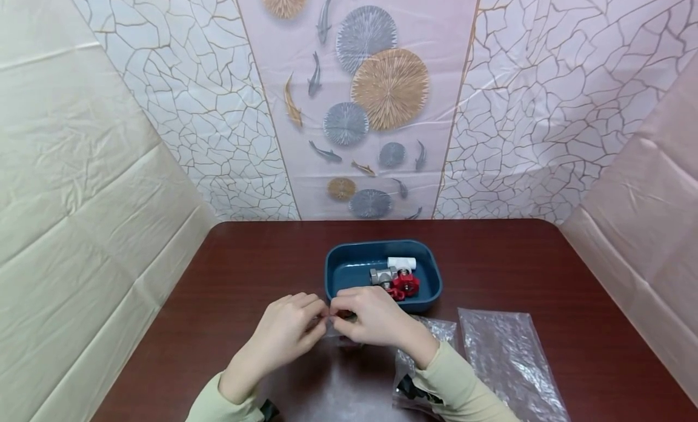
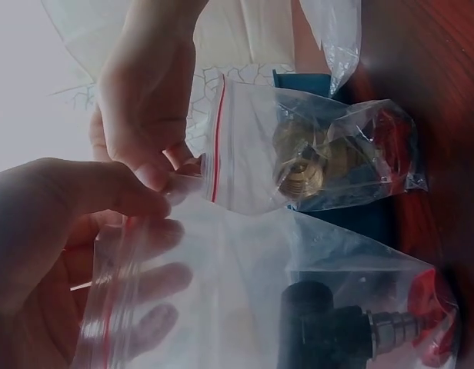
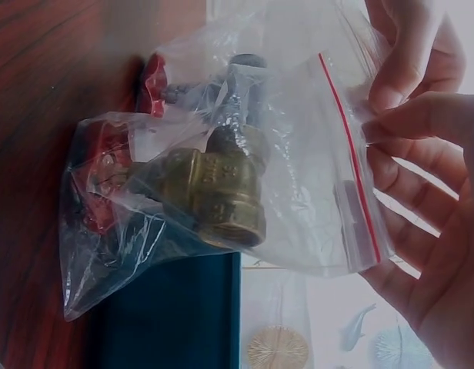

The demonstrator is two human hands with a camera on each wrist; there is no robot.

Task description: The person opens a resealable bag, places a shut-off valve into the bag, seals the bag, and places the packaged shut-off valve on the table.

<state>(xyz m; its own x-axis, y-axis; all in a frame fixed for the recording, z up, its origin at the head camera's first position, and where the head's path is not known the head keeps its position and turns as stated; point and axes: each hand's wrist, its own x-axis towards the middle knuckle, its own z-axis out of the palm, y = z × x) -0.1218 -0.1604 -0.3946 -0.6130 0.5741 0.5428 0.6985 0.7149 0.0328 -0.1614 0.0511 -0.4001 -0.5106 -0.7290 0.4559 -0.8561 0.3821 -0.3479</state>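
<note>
In the head view my left hand (image 1: 289, 325) and right hand (image 1: 373, 316) meet fingertip to fingertip, close in front of the blue tray (image 1: 338, 270). The left fingers pinch the top of a clear zip bag (image 2: 221, 269) with a red seal line. Inside it lies a black valve (image 2: 325, 327) with a red handle. My right hand pinches the red-lined top edge of a second zip bag (image 3: 302, 207), which holds a brass valve (image 3: 218, 196) with a red handwheel (image 3: 102, 173). Both bags hang side by side, overlapping in the right wrist view.
The tray contains a metal valve (image 1: 382, 276), red handwheels (image 1: 406, 284) and a white pipe piece (image 1: 402, 263). On the table's right lies a flat clear bag (image 1: 507, 355). Another clear bag (image 1: 444, 329), with something black in it, lies partly under my right forearm.
</note>
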